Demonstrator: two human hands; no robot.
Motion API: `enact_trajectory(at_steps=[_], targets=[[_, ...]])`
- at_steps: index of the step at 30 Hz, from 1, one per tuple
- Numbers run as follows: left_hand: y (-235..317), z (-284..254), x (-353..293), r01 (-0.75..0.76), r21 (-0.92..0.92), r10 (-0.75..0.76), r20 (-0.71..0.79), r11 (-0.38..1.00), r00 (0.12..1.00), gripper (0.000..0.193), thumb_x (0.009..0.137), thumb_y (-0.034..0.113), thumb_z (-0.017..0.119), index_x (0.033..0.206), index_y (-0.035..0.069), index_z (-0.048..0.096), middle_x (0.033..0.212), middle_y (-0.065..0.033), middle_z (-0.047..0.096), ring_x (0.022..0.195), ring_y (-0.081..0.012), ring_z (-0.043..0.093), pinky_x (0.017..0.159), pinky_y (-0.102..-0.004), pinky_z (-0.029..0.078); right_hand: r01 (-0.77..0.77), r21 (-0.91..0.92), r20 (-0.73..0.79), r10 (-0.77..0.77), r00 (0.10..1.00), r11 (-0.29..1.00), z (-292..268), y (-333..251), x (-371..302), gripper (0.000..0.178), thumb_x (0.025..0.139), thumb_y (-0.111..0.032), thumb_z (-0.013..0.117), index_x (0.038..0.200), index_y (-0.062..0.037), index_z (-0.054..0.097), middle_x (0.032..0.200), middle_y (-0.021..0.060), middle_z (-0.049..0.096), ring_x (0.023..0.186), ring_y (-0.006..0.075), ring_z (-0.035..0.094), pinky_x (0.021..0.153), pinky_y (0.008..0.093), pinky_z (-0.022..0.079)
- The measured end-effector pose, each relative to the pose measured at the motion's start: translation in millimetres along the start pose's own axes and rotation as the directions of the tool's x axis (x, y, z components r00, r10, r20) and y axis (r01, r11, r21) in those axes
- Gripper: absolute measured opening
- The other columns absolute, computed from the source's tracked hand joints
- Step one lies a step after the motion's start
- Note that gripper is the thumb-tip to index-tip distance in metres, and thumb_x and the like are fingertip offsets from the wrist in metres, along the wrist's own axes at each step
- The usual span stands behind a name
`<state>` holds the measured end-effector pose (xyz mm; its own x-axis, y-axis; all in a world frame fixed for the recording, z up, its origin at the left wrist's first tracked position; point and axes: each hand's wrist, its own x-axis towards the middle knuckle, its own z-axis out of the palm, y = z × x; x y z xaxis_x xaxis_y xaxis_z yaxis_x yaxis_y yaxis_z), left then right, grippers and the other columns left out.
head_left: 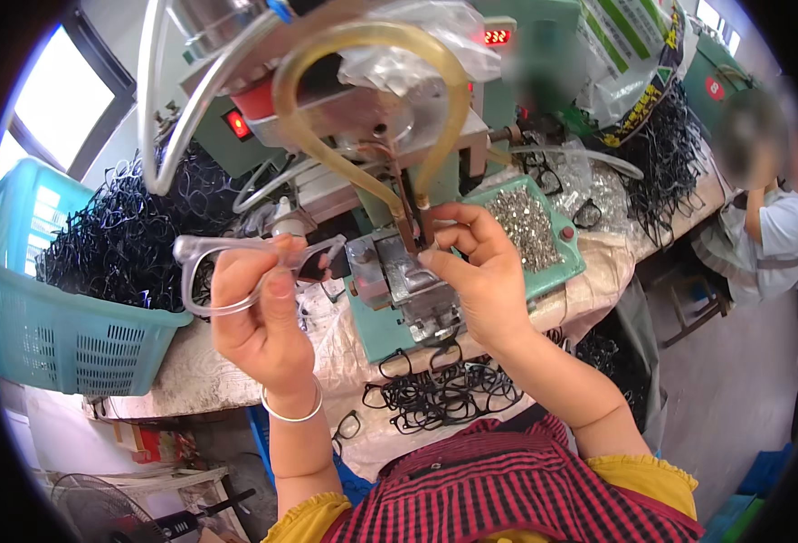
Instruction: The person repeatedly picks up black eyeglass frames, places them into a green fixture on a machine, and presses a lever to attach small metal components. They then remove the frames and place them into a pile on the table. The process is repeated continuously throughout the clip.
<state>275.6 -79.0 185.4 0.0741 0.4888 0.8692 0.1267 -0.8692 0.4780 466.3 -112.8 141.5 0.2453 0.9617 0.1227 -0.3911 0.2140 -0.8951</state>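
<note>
A clear plastic eyeglass frame (227, 242) is pinched between the thumb and fingers of my left hand (263, 317), just left of the machine. My right hand (485, 276) is at the machine's metal fixture (413, 288), thumb and forefinger drawn together beside two copper-coloured prongs (408, 222) that come down from above. Whatever those fingertips hold, if anything, is too small to make out. Loops of yellowish hose (458, 100) run down to the prongs. Close to my right hand lies a green tray (557, 258) filled with small metal pieces.
Black eyeglass frames (444, 394) lie heaped on the cloth-covered table before me. A teal basket (82, 335) at the left is piled with more. Further black frames (661, 172) and a plastic sack (625, 54) sit at the far right. Another person (783, 226) is beyond, at the right.
</note>
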Motion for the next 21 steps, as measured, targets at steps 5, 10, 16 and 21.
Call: enact_trajectory(at_steps=[5, 10, 16, 21], targets=[[18.2, 4.7, -30.6, -0.117, 0.093, 0.081, 0.328, 0.989, 0.941, 0.009, 0.083, 0.004, 0.070, 0.090, 0.008, 0.071, 0.090, -0.0132, 0.075, 0.073, -0.0217, 0.062, 0.089, -0.0438, 0.049, 0.221, -0.441, 0.272, -0.105, 0.956, 0.870, -34.1, -23.8, -2.5, 0.037, 0.083, 0.003, 0.055, 0.118, -0.0015, 0.065, 0.111, 0.0101, 0.070, 0.110, 0.0196, 0.065, 0.099, 0.0320, 0.047], [0.0, 29.6, -46.9, -0.239, 0.032, 0.196, 0.474, 0.971, 0.859, 0.026, 0.070, 0.014, 0.082, 0.096, 0.013, 0.077, 0.103, -0.0023, 0.073, 0.077, -0.0225, 0.053, 0.083, -0.0415, 0.052, 0.096, -0.773, -0.142, -0.318, 0.937, 0.627, -139.8, 12.1, 22.2, 0.032, 0.082, 0.002, 0.059, 0.112, -0.0017, 0.068, 0.109, 0.0112, 0.071, 0.104, 0.0217, 0.066, 0.093, 0.0309, 0.048], [-10.5, 32.1, -52.1, -0.252, -0.008, 0.225, 0.475, 0.968, 0.850, 0.027, 0.070, 0.015, 0.083, 0.097, 0.014, 0.078, 0.103, -0.0020, 0.073, 0.074, -0.0217, 0.050, 0.080, -0.0421, 0.052, 0.098, -0.972, 0.024, -0.321, 0.947, 0.216, -162.4, 5.0, -30.3, 0.025, 0.078, -0.007, 0.073, 0.103, -0.0030, 0.070, 0.093, 0.0094, 0.069, 0.090, 0.0254, 0.062, 0.083, 0.0359, 0.048], [-5.7, 29.1, -57.0, -0.203, 0.010, 0.179, 0.424, 0.979, 0.887, 0.028, 0.070, 0.012, 0.083, 0.097, 0.014, 0.077, 0.105, -0.0023, 0.073, 0.077, -0.0222, 0.052, 0.086, -0.0437, 0.052, 0.210, -0.977, 0.197, -0.461, 0.865, -0.023, -145.2, 34.4, 0.2, 0.016, 0.078, -0.011, 0.075, 0.092, -0.0048, 0.070, 0.087, 0.0127, 0.067, 0.086, 0.0338, 0.060, 0.081, 0.0431, 0.047]])
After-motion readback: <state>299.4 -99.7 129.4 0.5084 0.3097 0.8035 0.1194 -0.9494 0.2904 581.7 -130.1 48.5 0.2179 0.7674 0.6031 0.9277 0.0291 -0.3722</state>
